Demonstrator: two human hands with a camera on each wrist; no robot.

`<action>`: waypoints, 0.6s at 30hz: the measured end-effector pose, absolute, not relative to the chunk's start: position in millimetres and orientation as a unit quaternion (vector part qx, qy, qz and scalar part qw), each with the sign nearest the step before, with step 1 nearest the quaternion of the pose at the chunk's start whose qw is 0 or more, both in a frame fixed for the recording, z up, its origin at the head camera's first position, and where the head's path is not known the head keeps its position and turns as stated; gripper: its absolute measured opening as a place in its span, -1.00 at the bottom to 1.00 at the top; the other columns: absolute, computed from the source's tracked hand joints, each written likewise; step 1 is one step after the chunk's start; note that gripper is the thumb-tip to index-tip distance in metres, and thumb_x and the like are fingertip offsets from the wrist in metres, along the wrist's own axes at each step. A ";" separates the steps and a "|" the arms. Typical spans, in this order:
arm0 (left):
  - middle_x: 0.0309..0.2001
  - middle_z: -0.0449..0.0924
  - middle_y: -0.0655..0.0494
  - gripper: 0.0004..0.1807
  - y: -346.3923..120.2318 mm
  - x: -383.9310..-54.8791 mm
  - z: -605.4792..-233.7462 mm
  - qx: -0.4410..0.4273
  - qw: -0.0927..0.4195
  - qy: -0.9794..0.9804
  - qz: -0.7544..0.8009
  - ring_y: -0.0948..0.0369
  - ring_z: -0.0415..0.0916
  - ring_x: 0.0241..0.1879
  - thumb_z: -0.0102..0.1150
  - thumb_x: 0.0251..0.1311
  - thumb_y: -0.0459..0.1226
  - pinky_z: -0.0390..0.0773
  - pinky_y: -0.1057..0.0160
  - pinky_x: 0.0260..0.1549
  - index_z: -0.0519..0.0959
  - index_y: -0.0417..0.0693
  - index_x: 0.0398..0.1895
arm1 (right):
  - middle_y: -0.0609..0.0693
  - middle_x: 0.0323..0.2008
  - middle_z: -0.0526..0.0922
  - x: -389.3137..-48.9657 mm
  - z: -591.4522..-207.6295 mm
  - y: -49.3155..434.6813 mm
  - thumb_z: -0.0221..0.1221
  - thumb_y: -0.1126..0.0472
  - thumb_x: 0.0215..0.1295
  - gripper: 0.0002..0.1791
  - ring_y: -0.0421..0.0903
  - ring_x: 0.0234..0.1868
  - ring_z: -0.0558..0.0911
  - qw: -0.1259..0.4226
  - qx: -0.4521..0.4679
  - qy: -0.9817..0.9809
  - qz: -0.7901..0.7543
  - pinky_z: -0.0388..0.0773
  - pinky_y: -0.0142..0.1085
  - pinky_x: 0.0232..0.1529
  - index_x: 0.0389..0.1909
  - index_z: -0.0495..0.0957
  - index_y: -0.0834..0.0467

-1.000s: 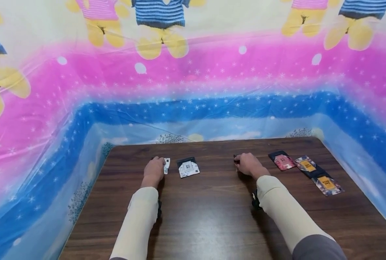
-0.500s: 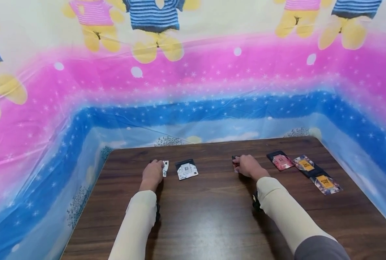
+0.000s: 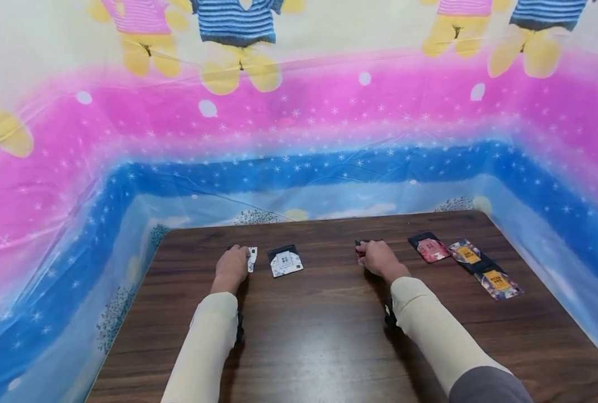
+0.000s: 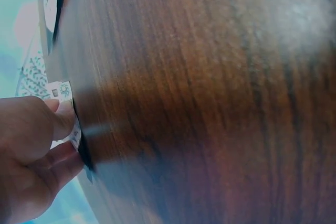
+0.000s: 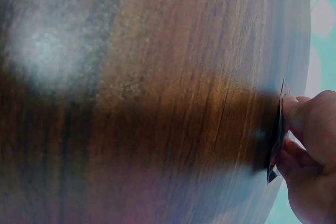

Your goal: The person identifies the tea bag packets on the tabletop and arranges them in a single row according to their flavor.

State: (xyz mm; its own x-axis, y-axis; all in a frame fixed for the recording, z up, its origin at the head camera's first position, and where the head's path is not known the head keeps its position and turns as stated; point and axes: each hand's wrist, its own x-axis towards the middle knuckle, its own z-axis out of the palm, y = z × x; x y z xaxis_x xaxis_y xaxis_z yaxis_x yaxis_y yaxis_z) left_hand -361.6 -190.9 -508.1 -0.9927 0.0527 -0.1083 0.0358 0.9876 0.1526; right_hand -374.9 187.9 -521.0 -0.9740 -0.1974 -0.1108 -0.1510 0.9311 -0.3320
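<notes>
At the table's back left, my left hand (image 3: 232,263) holds a white-and-black sachet (image 3: 251,259), its thumb lying across the printed face in the left wrist view. Most of that sachet is hidden under the hand. A matching white-and-black sachet (image 3: 285,261) lies just to its right, untouched. My right hand (image 3: 381,258), right of the table's middle, pinches a red-and-black sachet (image 3: 360,253) by its edge. In the right wrist view this sachet (image 5: 279,135) shows edge-on, close over the wood, with thumb and fingers at its side.
To the right lies another red-and-black sachet (image 3: 429,248). Beside it are two sachets with orange labels, one farther back (image 3: 465,254) and one nearer (image 3: 498,282). The brown wooden table (image 3: 309,336) ends at a printed cloth backdrop (image 3: 289,168).
My right hand draws back slightly from the red-and-black sachet's face, and more of the sachet shows. The left hand stays on its sachet. The whole head view shifts slightly.
</notes>
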 end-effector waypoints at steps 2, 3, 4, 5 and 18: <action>0.16 0.54 -0.21 -0.61 -191.4 -361.7 -508.4 0.021 0.057 0.995 0.079 -0.09 0.61 0.07 0.10 0.42 -0.43 0.63 -0.08 0.12 0.54 -0.18 0.28 | 0.18 0.12 0.67 -375.1 -521.3 187.5 0.16 0.23 0.49 -0.65 0.12 0.12 0.63 0.071 -0.090 0.979 -0.167 0.59 -0.02 0.14 0.23 0.62 0.15; 0.16 0.54 -0.21 -0.61 -191.7 -361.6 -508.6 0.021 0.058 0.995 0.080 -0.09 0.60 0.07 0.09 0.43 -0.43 0.63 -0.08 0.12 0.54 -0.18 0.28 | 0.18 0.12 0.67 -374.8 -521.6 187.4 0.16 0.22 0.49 -0.65 0.12 0.12 0.63 0.071 -0.090 0.979 -0.167 0.58 -0.03 0.12 0.23 0.62 0.15; 0.16 0.54 -0.21 -0.62 -191.4 -361.6 -509.0 0.021 0.058 0.995 0.081 -0.09 0.61 0.07 0.08 0.43 -0.43 0.64 -0.08 0.11 0.54 -0.18 0.28 | 0.17 0.13 0.67 -374.2 -522.3 187.9 0.16 0.22 0.49 -0.64 0.12 0.12 0.63 0.071 -0.091 0.979 -0.168 0.58 -0.03 0.12 0.23 0.61 0.15; 0.15 0.54 -0.21 -0.62 -191.2 -361.6 -509.4 0.022 0.058 0.995 0.081 -0.09 0.61 0.07 0.08 0.43 -0.44 0.64 -0.08 0.11 0.54 -0.18 0.28 | 0.17 0.14 0.67 -373.5 -523.1 188.5 0.16 0.21 0.49 -0.64 0.13 0.13 0.63 0.070 -0.090 0.978 -0.172 0.57 -0.03 0.12 0.24 0.61 0.14; 0.12 0.56 -0.21 -0.62 -190.5 -361.1 -508.9 0.025 0.049 0.996 0.072 -0.09 0.62 0.05 0.14 0.39 -0.45 0.64 -0.08 0.11 0.57 -0.20 0.25 | 0.21 0.29 0.58 -370.0 -522.3 186.8 0.16 0.20 0.49 -0.55 0.27 0.29 0.54 0.054 -0.100 0.979 -0.167 0.46 0.13 0.35 0.36 0.52 0.14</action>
State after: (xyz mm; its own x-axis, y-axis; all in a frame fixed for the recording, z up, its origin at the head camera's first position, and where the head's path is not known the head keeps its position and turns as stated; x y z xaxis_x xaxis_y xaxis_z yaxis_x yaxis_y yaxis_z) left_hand -361.1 -190.5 -508.9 -0.9940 0.0572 -0.0933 0.0432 0.9885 0.1451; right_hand -370.0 186.8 -522.3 -0.9743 -0.2132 -0.0728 -0.1771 0.9245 -0.3375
